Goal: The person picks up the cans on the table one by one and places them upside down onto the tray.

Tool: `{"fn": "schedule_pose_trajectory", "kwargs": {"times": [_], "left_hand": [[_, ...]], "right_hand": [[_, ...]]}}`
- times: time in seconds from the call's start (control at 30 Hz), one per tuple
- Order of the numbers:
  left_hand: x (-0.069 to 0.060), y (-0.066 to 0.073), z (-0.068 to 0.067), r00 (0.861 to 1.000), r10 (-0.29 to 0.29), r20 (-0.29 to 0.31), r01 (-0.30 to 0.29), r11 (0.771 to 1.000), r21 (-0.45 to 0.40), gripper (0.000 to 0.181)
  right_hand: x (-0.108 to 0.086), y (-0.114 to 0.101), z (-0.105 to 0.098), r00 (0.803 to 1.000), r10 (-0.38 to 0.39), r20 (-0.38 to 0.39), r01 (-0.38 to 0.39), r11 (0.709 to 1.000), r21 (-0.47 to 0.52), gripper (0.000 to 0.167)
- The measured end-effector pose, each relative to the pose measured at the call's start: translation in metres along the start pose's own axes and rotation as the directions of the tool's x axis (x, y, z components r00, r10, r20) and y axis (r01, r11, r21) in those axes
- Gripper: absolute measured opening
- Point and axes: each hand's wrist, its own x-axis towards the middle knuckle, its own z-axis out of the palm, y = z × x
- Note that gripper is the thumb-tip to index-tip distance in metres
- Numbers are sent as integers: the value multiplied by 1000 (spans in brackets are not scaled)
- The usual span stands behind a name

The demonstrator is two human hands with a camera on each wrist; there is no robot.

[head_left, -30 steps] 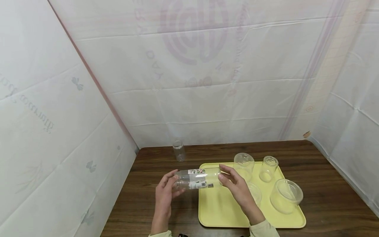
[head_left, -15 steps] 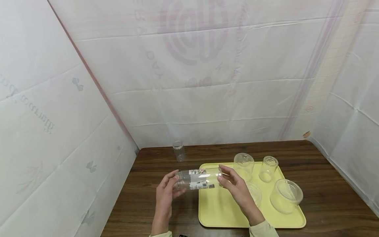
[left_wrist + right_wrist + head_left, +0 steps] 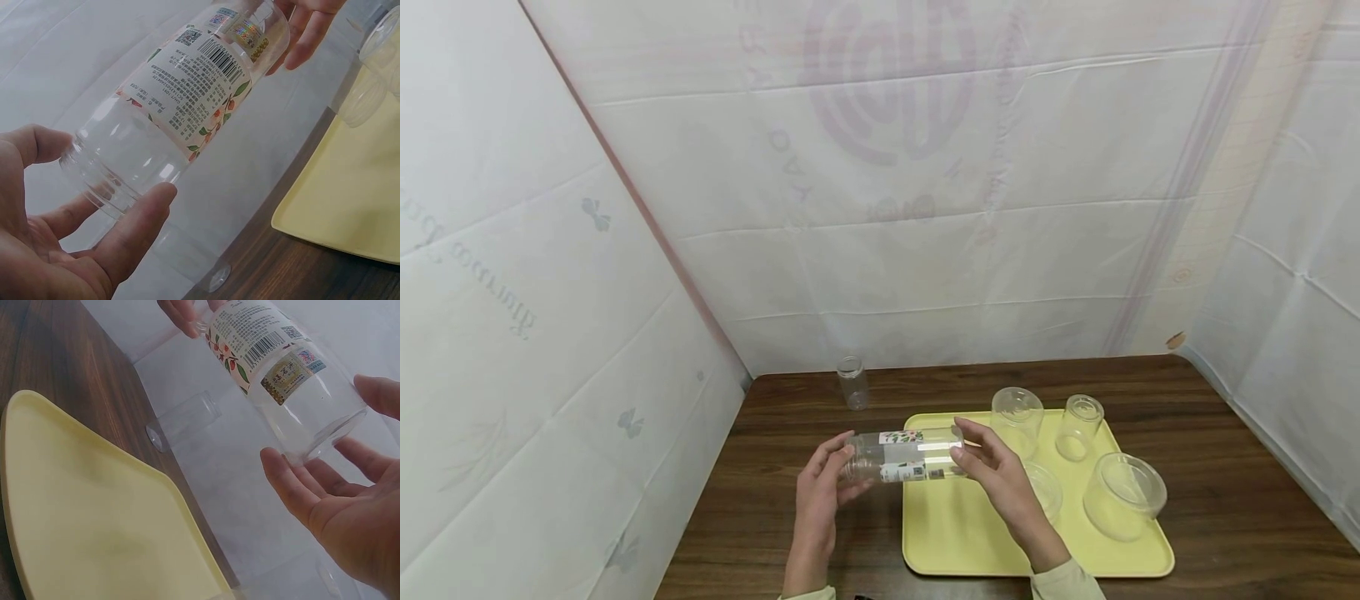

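A clear jar (image 3: 902, 456) with a printed floral label is held sideways above the table, partly over the tray's left edge. My left hand (image 3: 822, 475) grips its threaded open neck between thumb and fingers. At the other end, my right hand (image 3: 1000, 475) holds the jar's base with thumb and fingertips. In the left wrist view the label (image 3: 187, 81) shows a barcode and small print. The right wrist view shows a gold sticker (image 3: 289, 378) near the base. Nothing is visible inside the jar.
A yellow tray (image 3: 955, 550) lies on the dark wooden table (image 3: 737, 500). On it stand a tall jar (image 3: 1017, 421), a narrow jar (image 3: 1080, 427), a wide jar (image 3: 1124, 497) and another jar (image 3: 1045, 492) partly behind my right hand. A small clear jar (image 3: 853, 383) stands at the back left.
The jar has turned slightly about its length and shifted a little to the right. Both hands keep hold of its ends, and the other jars stay put.
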Motion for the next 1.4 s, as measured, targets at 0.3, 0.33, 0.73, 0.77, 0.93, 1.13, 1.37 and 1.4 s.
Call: {"fn": "schedule_pose_trajectory", "kwargs": {"times": [0.3,0.33,0.73,0.77,0.93,1.13,1.37,1.4], "left_hand": [[0,0,-1,1000,-8,0,8,1000,24,38],[0,0,-1,1000,-11,1,11,1000,30,38],[4,-1,1,998,-35,-57,42,992,122,36],[4,-1,1,998,-35,-58,42,991,126,36],[4,0,1,998,-34,-59,42,988,147,38],[5,1,1,998,-29,-58,38,986,160,38],[5,1,1,998,-10,-66,21,986,166,35],[5,1,1,998,-8,-65,19,987,161,34]], "right_hand": [[0,0,0,1000,-15,-10,15,1000,4,47],[0,0,0,1000,-18,-12,18,1000,8,47],[0,-2,-2,999,-35,-22,35,999,-3,46],[0,-2,-2,999,-34,-23,34,999,-2,46],[1,-3,-3,999,-32,-26,32,999,2,46],[2,-5,-5,999,-37,-37,36,999,-24,45],[2,-6,-6,997,-63,-42,61,997,-55,45],[2,-6,-7,997,-65,-43,63,996,-57,44]]}}
